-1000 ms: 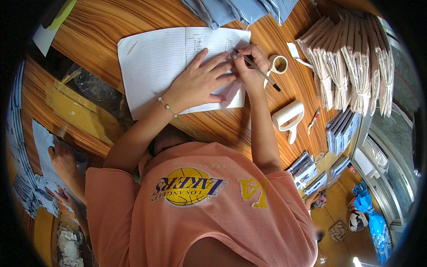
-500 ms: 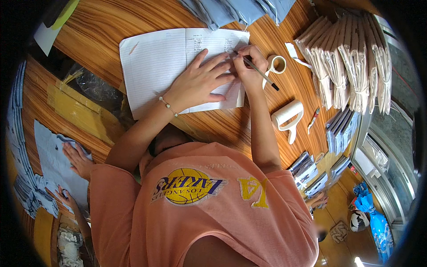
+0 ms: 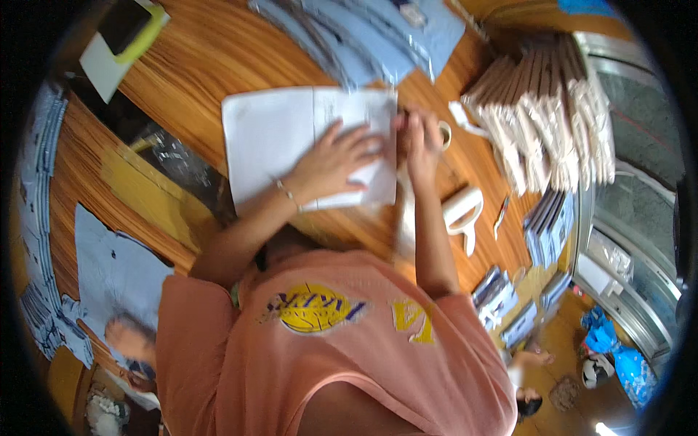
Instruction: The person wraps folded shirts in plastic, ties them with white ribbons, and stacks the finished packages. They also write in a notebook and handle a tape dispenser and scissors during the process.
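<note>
An open lined notebook (image 3: 265, 138) lies on the wood-grain table in front of me. My left hand (image 3: 340, 161) rests flat across its right-hand page, fingers spread, a beaded bracelet on the wrist. At the notebook's right edge my right hand (image 3: 420, 142) is closed, thumb and fingers pressed together. Motion blur and the fingers hide most of the pen it grips. Just beyond that hand stands a roll of tape (image 3: 445, 136). A blurred whitish shape (image 3: 405, 218), which I cannot make out, shows beside my right forearm.
Blue bagged garments (image 3: 356, 40) lie at the far edge, bundled beige packages (image 3: 542, 116) at the right. A white tape dispenser (image 3: 463, 211) and a small cutter (image 3: 501, 218) lie nearer. Left, another person's hand (image 3: 129, 338) touches blue cloth (image 3: 116, 265). A phone-like dark object (image 3: 123, 25) sits far left.
The view has shifted. My right hand has moved off the writing to the page's right edge, and the pen is no longer plainly visible. My left hand stays flat on the page.
</note>
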`<state>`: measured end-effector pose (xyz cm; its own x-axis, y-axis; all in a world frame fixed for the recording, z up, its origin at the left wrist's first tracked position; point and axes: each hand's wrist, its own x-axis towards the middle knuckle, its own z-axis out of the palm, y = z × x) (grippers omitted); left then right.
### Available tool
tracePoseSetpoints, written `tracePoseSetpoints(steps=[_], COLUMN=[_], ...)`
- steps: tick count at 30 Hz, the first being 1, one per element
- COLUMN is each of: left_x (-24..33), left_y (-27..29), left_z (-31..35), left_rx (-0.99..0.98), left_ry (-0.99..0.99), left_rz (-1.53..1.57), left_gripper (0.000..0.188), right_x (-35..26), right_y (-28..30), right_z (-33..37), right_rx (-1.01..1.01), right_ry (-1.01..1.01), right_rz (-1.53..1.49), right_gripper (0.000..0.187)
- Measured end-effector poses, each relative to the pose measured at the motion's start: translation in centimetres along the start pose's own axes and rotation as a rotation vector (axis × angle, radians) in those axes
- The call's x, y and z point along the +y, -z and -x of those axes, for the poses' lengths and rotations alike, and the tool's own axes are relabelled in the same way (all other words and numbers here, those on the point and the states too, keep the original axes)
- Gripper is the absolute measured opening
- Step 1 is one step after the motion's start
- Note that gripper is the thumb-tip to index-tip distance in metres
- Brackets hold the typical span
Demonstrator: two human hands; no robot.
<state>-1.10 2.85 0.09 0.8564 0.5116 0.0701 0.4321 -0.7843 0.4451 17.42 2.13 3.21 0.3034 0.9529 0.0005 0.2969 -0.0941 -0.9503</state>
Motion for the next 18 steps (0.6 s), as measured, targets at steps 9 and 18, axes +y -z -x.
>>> tracePoseSetpoints(steps=[9, 18], left_x=[-3.2, -28.9], left_y=[5.7, 17.5], left_z=[0.2, -10.1], left_rx=[0.769, 1.29], left_ry=[0.151, 0.524], left_rz=[0.522, 0.722], left_gripper=[0.002, 0.021], right_x=[1.7, -0.1], right_y=[-3.2, -2.5], right_z=[3.8, 3.0], right_rx=[-0.183, -0.299], right_ry=[0.367, 0.282], right_rz=[0.764, 0.704], right_gripper=[0.026, 0.03])
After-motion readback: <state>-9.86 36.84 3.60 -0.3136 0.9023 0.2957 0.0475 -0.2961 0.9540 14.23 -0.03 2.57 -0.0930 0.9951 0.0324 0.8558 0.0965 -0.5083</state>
